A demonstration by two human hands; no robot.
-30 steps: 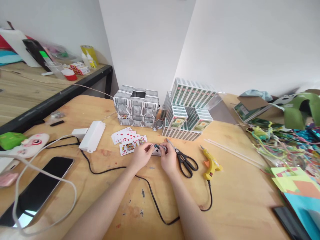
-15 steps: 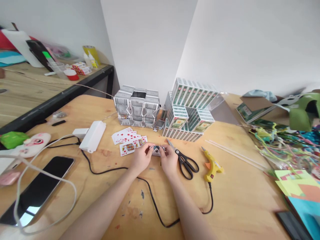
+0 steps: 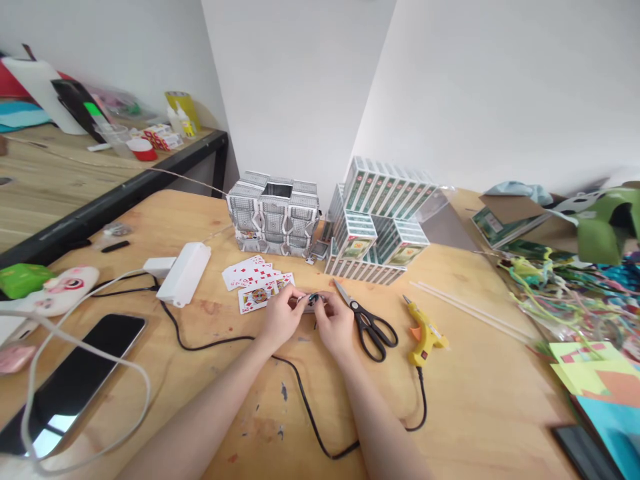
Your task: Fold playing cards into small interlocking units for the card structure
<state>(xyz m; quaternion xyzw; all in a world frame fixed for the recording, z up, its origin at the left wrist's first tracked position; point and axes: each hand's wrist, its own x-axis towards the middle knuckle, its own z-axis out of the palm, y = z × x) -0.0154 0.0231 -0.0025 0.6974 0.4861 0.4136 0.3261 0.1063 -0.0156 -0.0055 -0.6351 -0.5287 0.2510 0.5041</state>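
Note:
Between my two hands is a playing card [image 3: 313,301], mostly covered by fingers; it looks bent. My left hand [image 3: 283,315] pinches its left side and my right hand [image 3: 334,319] pinches its right side. Loose playing cards [image 3: 253,273], red diamonds and a king among them, lie face up just left of my left hand. Black-handled scissors [image 3: 371,327] rest open beside my right hand. Farther right lies a yellow hot glue gun [image 3: 424,333]. Behind the cards stands a box-like construction of folded cards [image 3: 275,217] with a square opening in its top.
Stacked card boxes [image 3: 383,220] stand at the back, right of the construction. A black cord [image 3: 300,380] runs under my forearms. To the left are a white power adapter [image 3: 185,273] and a phone [image 3: 75,380]. Clear sticks [image 3: 470,310], yarn [image 3: 565,287] and coloured paper [image 3: 595,373] lie right.
The card between my fingers has bent or tilted, and less of its printed face shows. Both hands stay in nearly the same place.

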